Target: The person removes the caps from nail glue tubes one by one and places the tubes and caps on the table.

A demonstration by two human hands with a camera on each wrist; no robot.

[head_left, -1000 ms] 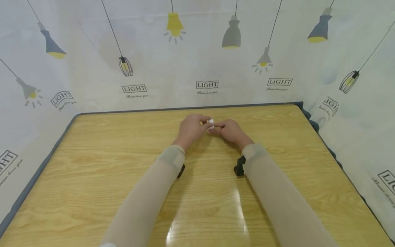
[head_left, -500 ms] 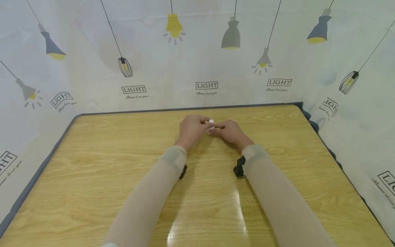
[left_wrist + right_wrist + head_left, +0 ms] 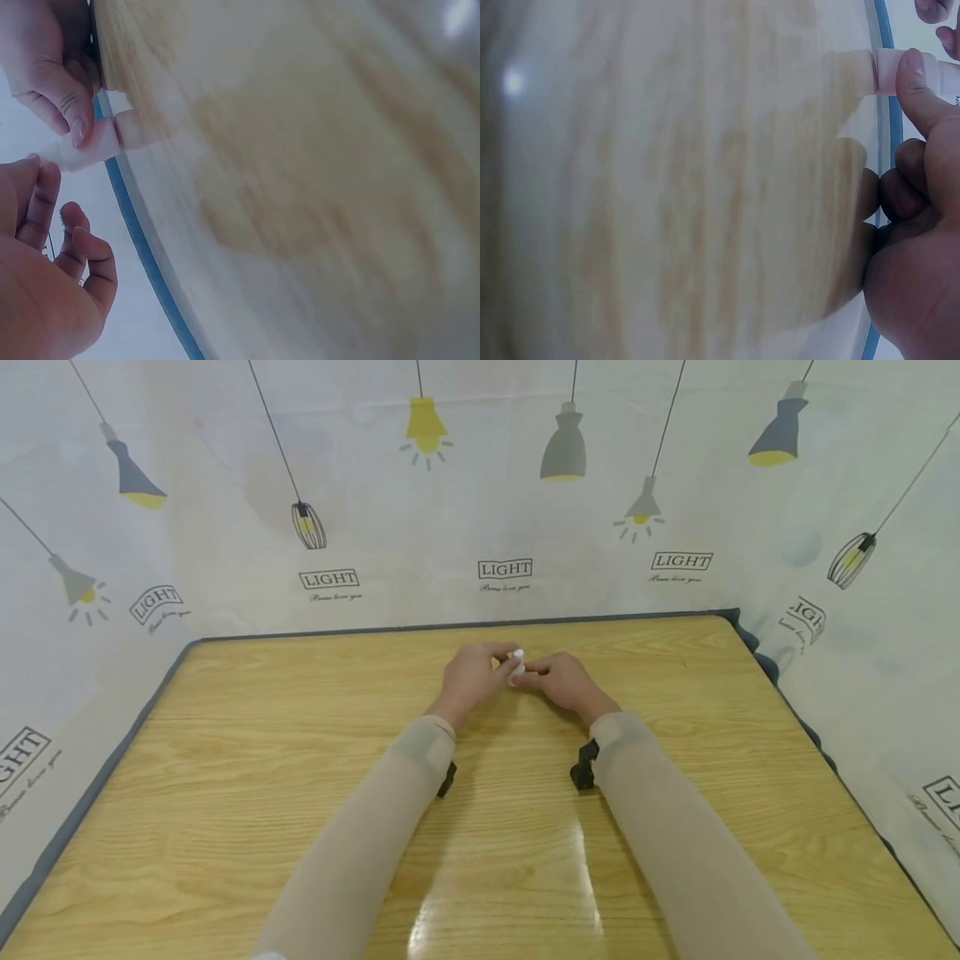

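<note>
A small white bottle (image 3: 519, 656) stands upright near the far edge of the table, between both hands. My left hand (image 3: 471, 675) pinches its upper part between thumb and fingertips. Lower down, my right hand (image 3: 567, 683) grips it with thumb and index finger. In the left wrist view the bottle (image 3: 97, 146) has its base on the wood, with the right thumb across it. The right wrist view shows the wide base of the bottle (image 3: 887, 71) under the right thumb; the other right fingers are curled at the table surface. The fingers cover much of the bottle.
A wood-grain table (image 3: 300, 718) with a dark blue border lies under the arms. Behind and at the sides rises a pale wall covering (image 3: 405, 527) printed with lamps. A black wrist camera (image 3: 583, 767) sits by the right cuff.
My left hand has shifted very slightly right and its fingers sit closer around the bottle's top; the gaps between them have gone. My right hand stays nearly still.
</note>
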